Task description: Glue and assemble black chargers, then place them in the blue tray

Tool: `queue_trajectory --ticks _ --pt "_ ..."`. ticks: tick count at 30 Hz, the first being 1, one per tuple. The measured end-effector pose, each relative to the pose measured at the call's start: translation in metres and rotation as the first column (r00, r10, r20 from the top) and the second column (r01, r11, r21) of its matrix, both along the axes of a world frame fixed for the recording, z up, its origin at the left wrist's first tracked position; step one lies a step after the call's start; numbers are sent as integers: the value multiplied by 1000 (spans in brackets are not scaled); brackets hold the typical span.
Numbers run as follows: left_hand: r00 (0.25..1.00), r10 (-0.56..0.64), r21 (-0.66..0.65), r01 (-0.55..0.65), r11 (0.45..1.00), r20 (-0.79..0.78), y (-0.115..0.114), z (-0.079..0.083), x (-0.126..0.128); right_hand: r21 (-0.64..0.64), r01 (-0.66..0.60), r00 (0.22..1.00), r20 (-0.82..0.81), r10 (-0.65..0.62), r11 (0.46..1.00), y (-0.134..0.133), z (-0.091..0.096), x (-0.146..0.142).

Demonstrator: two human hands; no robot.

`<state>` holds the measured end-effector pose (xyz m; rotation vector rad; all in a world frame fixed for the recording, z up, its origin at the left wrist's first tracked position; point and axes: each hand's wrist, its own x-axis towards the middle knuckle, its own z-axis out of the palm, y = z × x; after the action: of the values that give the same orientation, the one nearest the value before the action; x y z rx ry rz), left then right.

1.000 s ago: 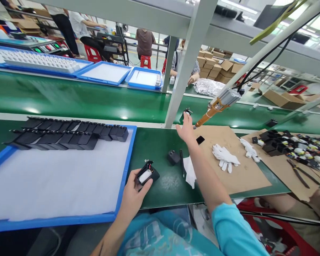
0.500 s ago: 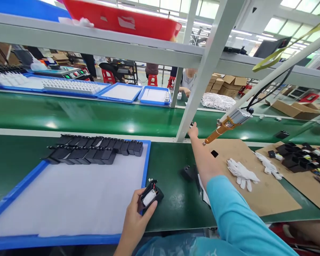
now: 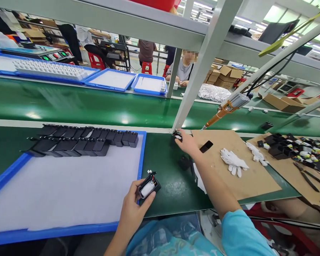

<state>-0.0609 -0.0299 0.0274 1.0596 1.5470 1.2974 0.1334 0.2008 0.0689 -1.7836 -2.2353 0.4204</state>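
My left hand (image 3: 135,204) is closed around an open black charger-like housing (image 3: 155,185). Inside it I see a white block and thin red wires, and its lid stands tilted up with metal prongs at the top. My right hand (image 3: 188,144) reaches out to the foot of the grey post, fingers pinched at a small black unit (image 3: 177,136) with a pale part; its kind is hard to make out. Nearer me, below that hand, another black housing (image 3: 185,163) rests on the green bench. To my left, two rows of black housings (image 3: 77,145) stand on a blue-rimmed tray (image 3: 142,153).
An orange electric screwdriver (image 3: 216,117) hangs beside the grey post (image 3: 190,71). White gloves (image 3: 233,160) and a black phone-like slab (image 3: 206,146) lie on brown cardboard (image 3: 245,185). Pliers (image 3: 308,176) and a heap of parts (image 3: 306,153) are at right. Across the belt sits a person (image 3: 182,67).
My right hand has come back from over the belt to the bench by the post's foot, with the small black unit at its fingers. My left hand keeps the housing. The view has shifted slightly.
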Motion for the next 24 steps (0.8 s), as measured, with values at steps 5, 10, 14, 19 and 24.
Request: queue_trajectory --ticks 5,10,14,19,24 --pt "998 -58 -21 57 998 -18 1 -2 -4 -28 -171 982 -90 168 985 -22 -5 -16" --pt "999 51 7 -51 999 -12 1 1 4 365 88 888 -450 93 927 -15 17 38" --pt "998 49 8 -48 999 -35 2 2 7 553 615 673 -739 -10 562 11 30 96" --pt "998 47 12 -47 999 -49 3 1 6 106 497 424 -896 -135 861 45 19 114" --pt "997 4 11 -3 1000 -79 5 -2 2 -17 348 241 -964 -107 937 42 2 87"
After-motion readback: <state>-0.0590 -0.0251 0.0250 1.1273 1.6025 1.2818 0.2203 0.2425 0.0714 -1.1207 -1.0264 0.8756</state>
